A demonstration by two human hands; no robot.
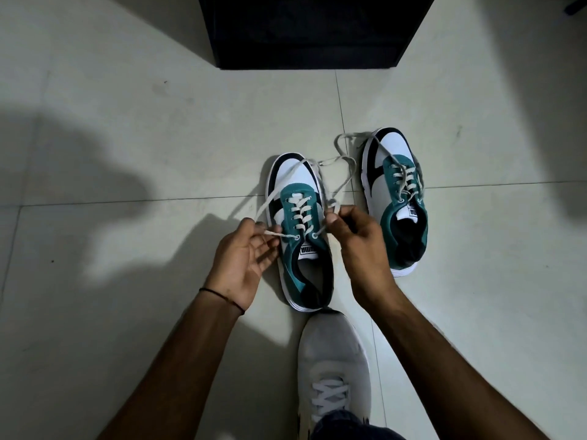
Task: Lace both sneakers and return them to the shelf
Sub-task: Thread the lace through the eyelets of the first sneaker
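Two white, black and teal sneakers stand on the tiled floor, toes pointing away from me. The near sneaker [293, 198] has its white lace threaded through all eyelets. My left hand [244, 260] holds the left lace end [270, 198] beside the top-left eyelet. My right hand [359, 236] pinches the right lace end [344, 176] just right of the top-right eyelet. The second sneaker [394, 173] sits farther right, also laced, with loose ends trailing over the floor between the two shoes.
A dark shelf unit [305, 33] stands on the floor straight ahead, beyond the sneakers. My own foot in a grey shoe [333, 357] rests just behind the near sneaker's heel. Pale floor tiles [127, 154] spread left and right.
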